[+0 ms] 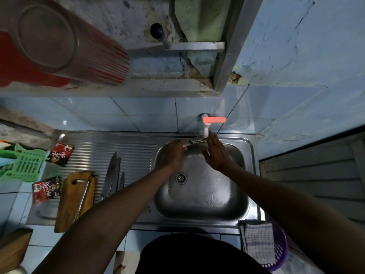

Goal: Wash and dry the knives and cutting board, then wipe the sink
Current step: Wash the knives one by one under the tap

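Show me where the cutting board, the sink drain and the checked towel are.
cutting board [68, 206]: head view, on the bare wood left of its middle.
sink drain [181, 177]: head view, on the strainer's centre.
checked towel [258, 242]: head view, on the middle of the cloth.

The left hand [173, 153] is holding a knife [194, 141] over the sink [199, 194], its handle pointing past the fingertips toward the tap [205, 128]. The right hand [216, 153] is hovering just right of those fingers. Left of them, more knives [113, 175] and a cutting board [76, 200] are lying on the drainboard [136, 155].
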